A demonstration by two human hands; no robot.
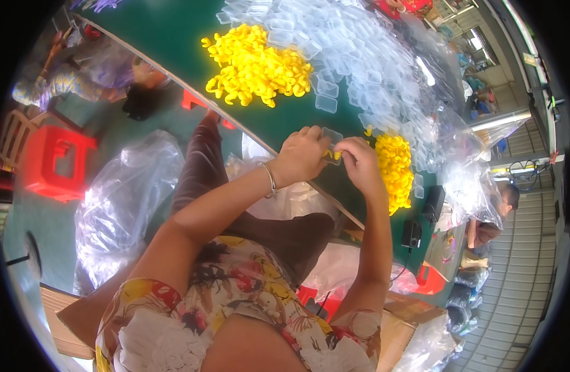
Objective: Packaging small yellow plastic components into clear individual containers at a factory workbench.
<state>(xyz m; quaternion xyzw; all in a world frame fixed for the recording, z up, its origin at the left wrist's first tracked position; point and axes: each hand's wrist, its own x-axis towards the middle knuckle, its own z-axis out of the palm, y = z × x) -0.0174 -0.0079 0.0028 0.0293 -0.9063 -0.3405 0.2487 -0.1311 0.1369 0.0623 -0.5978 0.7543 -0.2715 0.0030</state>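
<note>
Indeed, left fingers (314, 132) hold a rectangular plastic tray (332, 134).

No text, label, number or sign can be read; nothing legible stands on the surface (150, 38), on the black device (411, 234) at its right end or on the cardboard (396, 332) near it.

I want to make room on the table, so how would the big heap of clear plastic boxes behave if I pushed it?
The clear plastic boxes would probably scatter rather than move as one block, since they lie loose and jumbled. Each looks thin and see-through, so likely light. Their glossy surfaces suggest they may slide easily over the green table.
</note>
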